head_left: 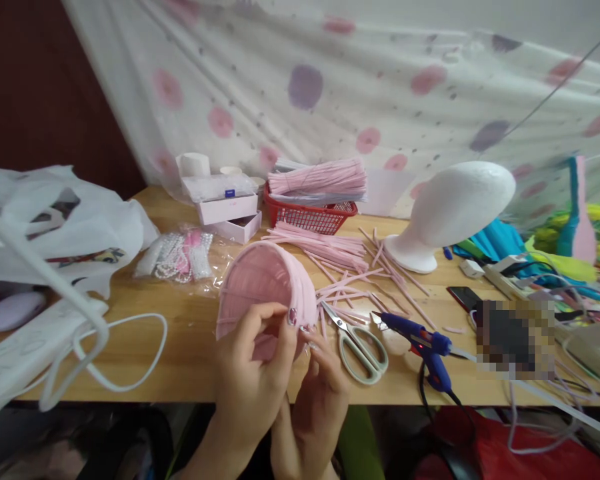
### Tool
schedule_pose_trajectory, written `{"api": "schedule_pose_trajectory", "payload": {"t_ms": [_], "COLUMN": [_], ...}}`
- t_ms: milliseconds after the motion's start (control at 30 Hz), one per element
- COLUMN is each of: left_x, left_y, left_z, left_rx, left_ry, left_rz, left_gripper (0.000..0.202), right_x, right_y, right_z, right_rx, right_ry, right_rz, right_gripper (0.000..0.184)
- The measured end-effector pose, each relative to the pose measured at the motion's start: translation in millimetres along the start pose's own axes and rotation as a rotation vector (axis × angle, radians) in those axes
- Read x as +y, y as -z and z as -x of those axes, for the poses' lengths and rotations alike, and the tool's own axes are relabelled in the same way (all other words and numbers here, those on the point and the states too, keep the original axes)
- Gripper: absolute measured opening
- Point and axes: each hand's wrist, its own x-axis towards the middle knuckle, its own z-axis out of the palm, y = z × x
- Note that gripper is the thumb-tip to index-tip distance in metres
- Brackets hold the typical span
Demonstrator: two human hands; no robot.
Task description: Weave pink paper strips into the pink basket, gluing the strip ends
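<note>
A pink woven bowl-shaped basket (pixel 267 283) made of rolled paper sticks is held tilted over the near edge of the wooden table (pixel 180 347). My left hand (pixel 253 370) grips its lower rim, fingers curled round it. Touching the same rim from the right, my right hand (pixel 315 400) pinches it with its fingertips. Pale green-handled scissors (pixel 360 347) lie just right of my hands, and a blue glue gun (pixel 423 347) rests beyond them.
Loose pink paper sticks (pixel 345 267) are scattered mid-table, with a bundle in a red basket (pixel 313 213). A white foam head (pixel 450 207) lies at the right. Plastic bags (pixel 55 227), white cables (pixel 95 340), boxes (pixel 225 210) and a beads packet (pixel 180 257) fill the left.
</note>
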Motion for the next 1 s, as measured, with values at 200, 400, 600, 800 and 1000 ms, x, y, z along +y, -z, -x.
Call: {"api": "schedule_pose_trajectory", "payload": {"t_ms": [200, 400, 600, 800, 1000], "left_x": [-12.9, -19.7, -19.0, -21.3, -24.8], "left_y": [-0.8, 4.8, 6.2, 7.4, 6.7], "left_z": [-15.4, -43.7, -58.1, -63.0, -66.8], "left_rx": [0.005, 0.017, -0.057, -0.129, -0.150], "left_ry": [-0.204, -0.374, -0.394, -0.415, -0.518], "left_rz": [-0.094, -0.179, -0.138, -0.094, -0.138], "left_gripper": [0.005, 0.008, 0.009, 0.011, 0.011], "right_x": [15.5, 22.6, 34.7, 51.7, 83.6], "right_y": [-1.6, 48.3, 184.8, 248.4, 228.7], "right_z": [-8.7, -36.8, -51.5, -67.5, -88.7], "right_rx": [0.008, -0.054, -0.142, 0.070, -0.122], "right_ry": [0.072, 0.066, -0.458, -0.675, -0.484], "right_rz": [0.120, 0.301, 0.928, 1.246, 1.114], "right_gripper": [0.061, 0.024, 0.055, 0.065, 0.069]}}
